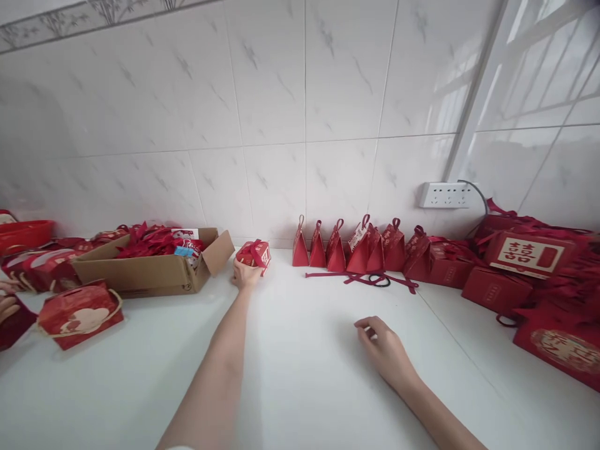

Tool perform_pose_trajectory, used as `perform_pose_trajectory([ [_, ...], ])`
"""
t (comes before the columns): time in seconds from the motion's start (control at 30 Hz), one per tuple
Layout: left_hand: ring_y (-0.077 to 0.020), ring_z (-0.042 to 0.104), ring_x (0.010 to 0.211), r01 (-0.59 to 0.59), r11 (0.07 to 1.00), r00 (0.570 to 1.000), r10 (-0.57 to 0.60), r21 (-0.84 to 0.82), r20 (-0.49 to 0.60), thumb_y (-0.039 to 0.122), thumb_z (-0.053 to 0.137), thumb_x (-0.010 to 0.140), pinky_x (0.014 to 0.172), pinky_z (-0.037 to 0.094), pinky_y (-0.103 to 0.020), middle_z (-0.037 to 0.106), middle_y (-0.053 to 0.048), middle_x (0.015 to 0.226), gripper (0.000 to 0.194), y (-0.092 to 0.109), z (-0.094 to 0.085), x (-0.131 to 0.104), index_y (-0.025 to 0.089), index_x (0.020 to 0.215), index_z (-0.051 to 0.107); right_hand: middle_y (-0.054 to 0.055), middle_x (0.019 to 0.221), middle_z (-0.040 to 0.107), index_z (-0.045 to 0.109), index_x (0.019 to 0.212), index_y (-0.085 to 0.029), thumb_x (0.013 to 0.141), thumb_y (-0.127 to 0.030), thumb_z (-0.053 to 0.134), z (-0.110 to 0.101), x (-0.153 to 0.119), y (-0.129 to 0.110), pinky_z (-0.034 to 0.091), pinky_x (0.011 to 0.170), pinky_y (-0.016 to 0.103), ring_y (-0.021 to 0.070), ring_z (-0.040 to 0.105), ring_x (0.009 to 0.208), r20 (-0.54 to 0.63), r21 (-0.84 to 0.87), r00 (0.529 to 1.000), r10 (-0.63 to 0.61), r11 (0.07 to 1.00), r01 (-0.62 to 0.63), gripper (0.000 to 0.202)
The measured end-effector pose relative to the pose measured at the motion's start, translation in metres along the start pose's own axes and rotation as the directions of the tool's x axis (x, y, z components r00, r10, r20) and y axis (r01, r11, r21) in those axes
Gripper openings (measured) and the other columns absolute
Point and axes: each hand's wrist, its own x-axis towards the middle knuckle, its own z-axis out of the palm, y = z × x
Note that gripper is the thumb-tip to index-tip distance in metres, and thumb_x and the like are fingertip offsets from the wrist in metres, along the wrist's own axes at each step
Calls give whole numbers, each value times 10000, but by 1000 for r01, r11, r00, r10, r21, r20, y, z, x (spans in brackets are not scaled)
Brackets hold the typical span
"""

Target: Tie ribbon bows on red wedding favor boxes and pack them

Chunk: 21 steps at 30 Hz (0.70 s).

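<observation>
My left hand [244, 274] is closed round the lower left side of a small red gift box [255, 255] with a ribbon on top, which rests on the white table [300, 362] near the wall. Over the table to the right, my right hand [379, 340] is loosely curled, thumb and forefinger apart, with nothing visible in it. Beyond it lie loose red ribbons [328, 275] and a dark loop [379, 280], in front of a row of red triangular boxes [336, 253] with ribbon loops on top.
An open cardboard box [140, 275] holding red ribbons stands at the left, with a red heart-patterned box [82, 315] before it. Another person's hand [6, 301] shows at the left edge. Red boxes [497, 289] pile up at the right below a power strip [447, 195].
</observation>
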Motion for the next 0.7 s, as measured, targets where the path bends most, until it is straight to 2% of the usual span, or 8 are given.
perform_pose_trajectory([
  [0.1,-382,402,1286,20,994,999,-16,-108,44,290,720,605,1028,370,-504,331,-230,1395,851,15,2,-22,161,1290,231,50,762,616,602,734,-221,736,-406,497,-2,3,-2,481,580,333,196,592,612,-53,171,997,56,984,-46,213],
  [0.2,-320,515,1189,-87,971,973,130,-221,191,202,798,461,976,455,-389,445,-179,1334,899,41,2,-57,165,1233,340,32,657,590,606,729,-205,746,-488,525,-6,7,0,443,463,316,167,535,468,-34,393,979,202,903,-173,295],
  [0.27,-299,548,1143,-205,918,897,316,-339,311,204,807,436,949,476,-376,494,-148,1299,924,59,1,-86,180,1238,350,75,745,626,615,779,-196,765,-564,487,-10,11,1,473,475,321,196,592,553,-53,489,971,234,853,-179,390],
  [0.33,-281,563,1115,-299,819,761,514,-490,395,232,776,504,923,488,-393,495,-136,1302,936,74,0,-117,213,1299,282,133,975,642,616,870,-196,778,-636,409,-16,14,0,530,585,345,252,645,810,-107,569,967,230,812,-130,495],
  [0.4,-272,572,1095,-315,758,645,613,-571,456,227,746,554,908,493,-411,472,-147,1327,952,82,4,-145,237,1344,216,133,1163,598,593,986,-216,787,-693,315,-25,15,-2,546,685,357,272,610,1010,-154,640,962,226,764,-77,587],
  [0.57,-314,501,1207,-109,809,502,546,-578,670,200,732,557,888,508,-419,382,-172,1421,1058,79,20,-180,265,1425,131,82,1160,618,577,1062,-257,789,-703,383,-41,7,-9,528,638,318,277,582,1072,-36,737,998,54,675,-10,557],
  [0.63,-324,508,1198,-24,823,484,506,-567,714,207,731,556,830,534,-411,422,-167,1397,1090,77,24,-181,270,1445,104,65,1157,621,582,1041,-255,793,-657,449,-41,2,-11,510,599,290,265,590,1044,13,677,1000,-3,736,-7,491],
  [0.7,-317,562,1120,-5,834,506,478,-551,718,221,728,562,762,552,-395,499,-155,1323,1057,75,26,-181,265,1444,147,50,1188,606,558,1073,-262,792,-609,503,-39,-1,-12,513,637,291,248,589,1045,14,607,1000,-27,794,13,450],
])
